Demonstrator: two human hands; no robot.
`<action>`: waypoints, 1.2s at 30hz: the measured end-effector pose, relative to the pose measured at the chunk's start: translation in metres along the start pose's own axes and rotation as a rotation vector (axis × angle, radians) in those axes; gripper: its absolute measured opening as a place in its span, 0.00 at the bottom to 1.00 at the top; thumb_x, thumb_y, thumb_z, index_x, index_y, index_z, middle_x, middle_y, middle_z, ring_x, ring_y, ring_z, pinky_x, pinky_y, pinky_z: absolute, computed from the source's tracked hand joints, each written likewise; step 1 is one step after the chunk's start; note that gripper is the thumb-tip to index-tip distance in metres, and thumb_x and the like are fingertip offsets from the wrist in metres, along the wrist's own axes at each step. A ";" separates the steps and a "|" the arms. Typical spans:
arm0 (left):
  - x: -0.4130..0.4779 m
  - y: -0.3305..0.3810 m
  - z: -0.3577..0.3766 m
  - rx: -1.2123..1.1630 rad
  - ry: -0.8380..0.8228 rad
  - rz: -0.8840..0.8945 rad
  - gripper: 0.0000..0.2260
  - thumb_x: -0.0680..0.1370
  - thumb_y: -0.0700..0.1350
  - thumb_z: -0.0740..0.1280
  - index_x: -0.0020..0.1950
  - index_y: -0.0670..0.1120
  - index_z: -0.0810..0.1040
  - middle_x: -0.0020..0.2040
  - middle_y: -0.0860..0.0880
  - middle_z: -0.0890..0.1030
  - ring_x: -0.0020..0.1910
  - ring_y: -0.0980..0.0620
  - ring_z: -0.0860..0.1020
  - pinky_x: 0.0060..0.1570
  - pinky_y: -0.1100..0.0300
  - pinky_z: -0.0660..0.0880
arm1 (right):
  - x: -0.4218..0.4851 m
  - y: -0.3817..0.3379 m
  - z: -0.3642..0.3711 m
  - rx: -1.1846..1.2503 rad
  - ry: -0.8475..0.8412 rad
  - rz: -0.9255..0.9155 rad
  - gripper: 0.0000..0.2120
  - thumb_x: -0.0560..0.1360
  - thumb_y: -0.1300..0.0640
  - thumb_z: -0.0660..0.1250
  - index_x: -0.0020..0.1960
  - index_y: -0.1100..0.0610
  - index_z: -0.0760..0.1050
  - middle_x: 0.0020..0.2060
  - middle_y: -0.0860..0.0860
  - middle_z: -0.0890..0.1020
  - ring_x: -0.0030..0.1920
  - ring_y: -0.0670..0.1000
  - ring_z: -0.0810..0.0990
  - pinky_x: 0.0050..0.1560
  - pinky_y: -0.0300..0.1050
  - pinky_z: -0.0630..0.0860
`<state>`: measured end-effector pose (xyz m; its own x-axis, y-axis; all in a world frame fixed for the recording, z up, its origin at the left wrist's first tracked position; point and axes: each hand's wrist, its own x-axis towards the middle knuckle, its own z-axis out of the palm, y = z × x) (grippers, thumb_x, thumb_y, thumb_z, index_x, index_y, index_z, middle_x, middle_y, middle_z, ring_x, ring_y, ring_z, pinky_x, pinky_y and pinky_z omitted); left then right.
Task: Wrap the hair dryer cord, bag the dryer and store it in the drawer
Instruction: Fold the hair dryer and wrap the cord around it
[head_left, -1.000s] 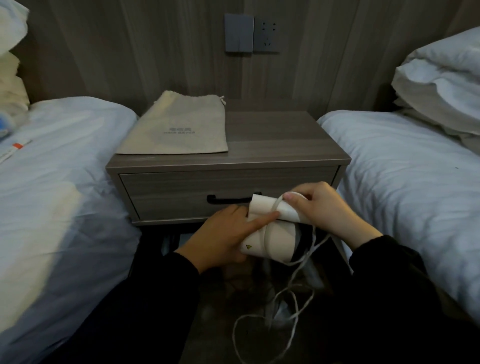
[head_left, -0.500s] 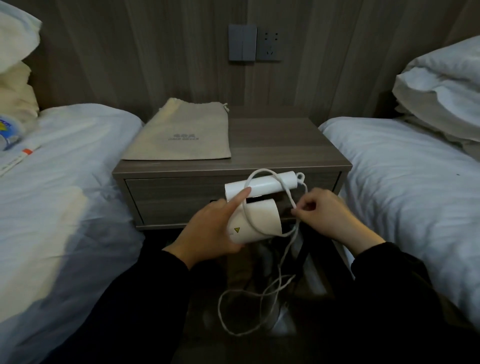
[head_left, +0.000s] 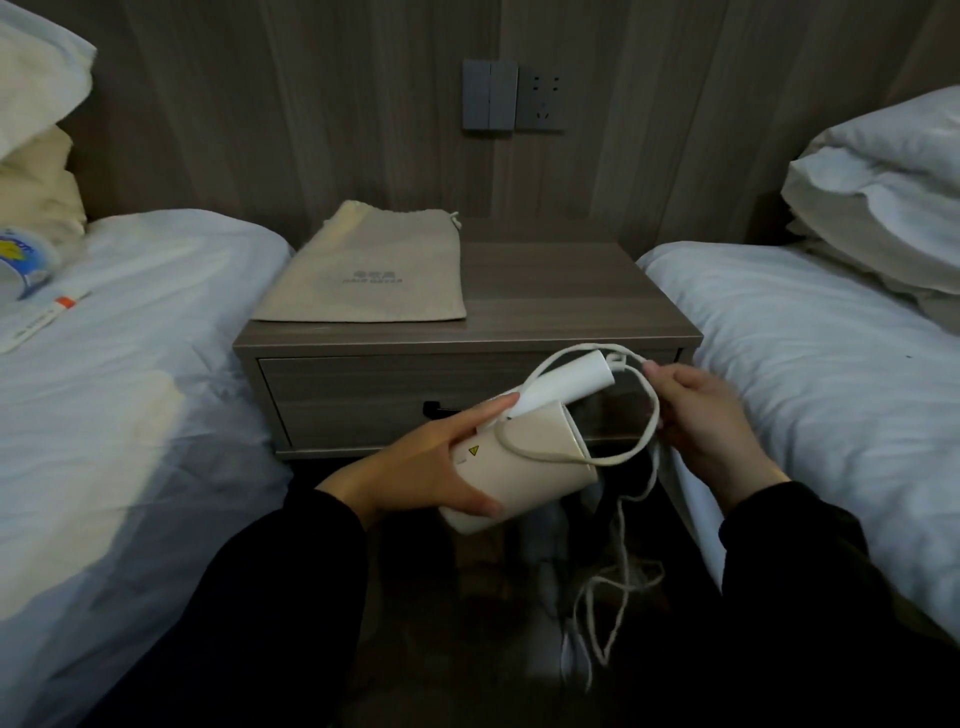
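White plastic hair dryer (head_left: 524, 470), compact type, held in the air just in front of the nightstand, low between the two beds.

Left hand (head_left: 431, 462): grips the dryer's barrel from the left, thumb under the body, index finger laid straight along the top up to the base of the handle. Black sleeve to the wrist.

Right hand (head_left: 701, 415): fingers curled, pinching the cord (head_left: 571, 459) just to the right of the handle's end. Black sleeve to the wrist.

Dryer handle (head_left: 566, 384): white, slanting up and to the right from the barrel. A small yellow warning triangle shows on the barrel's side.

Cord: white. It leaves the handle's end, arcs round through the right hand, and runs back across the barrel in one wide loop. The rest hangs below the dryer in loose tangled loops over the dark floor.

Nightstand (head_left: 571, 306): grey wood grain, set against the wall. One drawer (head_left: 363, 395), closed, with a dark pull (head_left: 441, 410) partly hidden behind the left hand.

Drawstring bag (head_left: 369, 270): beige cloth, lying flat on the left half of the nightstand's top, small grey print at its middle, mouth toward the wall.

Left bed (head_left: 130, 364): white sheet; on it lie a round blue-and-yellow item (head_left: 21, 260) and a white strip with an orange mark (head_left: 47, 312).

Right bed (head_left: 831, 364): white sheet, pillows (head_left: 883, 197) stacked at its head.

Wall: grey switch plate (head_left: 490, 93) with a socket (head_left: 541, 101) beside it, above the nightstand.
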<state>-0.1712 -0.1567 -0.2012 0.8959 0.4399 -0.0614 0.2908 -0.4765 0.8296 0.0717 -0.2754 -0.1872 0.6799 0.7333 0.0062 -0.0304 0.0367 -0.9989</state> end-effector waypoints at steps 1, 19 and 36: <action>0.000 0.000 0.001 -0.025 -0.029 0.002 0.45 0.63 0.45 0.78 0.67 0.72 0.55 0.70 0.58 0.65 0.66 0.59 0.67 0.62 0.69 0.66 | 0.000 0.003 -0.001 0.042 0.012 0.023 0.14 0.77 0.58 0.63 0.34 0.61 0.71 0.17 0.50 0.69 0.17 0.45 0.66 0.20 0.32 0.65; 0.002 0.016 -0.002 -0.255 0.389 -0.028 0.48 0.61 0.48 0.78 0.74 0.65 0.55 0.72 0.55 0.67 0.62 0.56 0.72 0.60 0.60 0.71 | -0.037 -0.023 0.038 -0.783 -0.465 -0.011 0.13 0.78 0.60 0.59 0.39 0.58 0.79 0.21 0.48 0.75 0.18 0.42 0.67 0.22 0.32 0.64; -0.006 0.027 0.008 0.598 0.589 0.028 0.45 0.67 0.60 0.70 0.75 0.63 0.42 0.57 0.48 0.74 0.53 0.49 0.75 0.48 0.57 0.69 | -0.066 -0.047 0.060 -1.426 -0.537 -0.192 0.14 0.75 0.58 0.60 0.31 0.50 0.66 0.32 0.47 0.72 0.35 0.49 0.73 0.31 0.38 0.64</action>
<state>-0.1662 -0.1780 -0.1833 0.6318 0.6682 0.3928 0.5487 -0.7435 0.3822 -0.0153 -0.2850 -0.1378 0.2455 0.9560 -0.1605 0.9423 -0.2742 -0.1921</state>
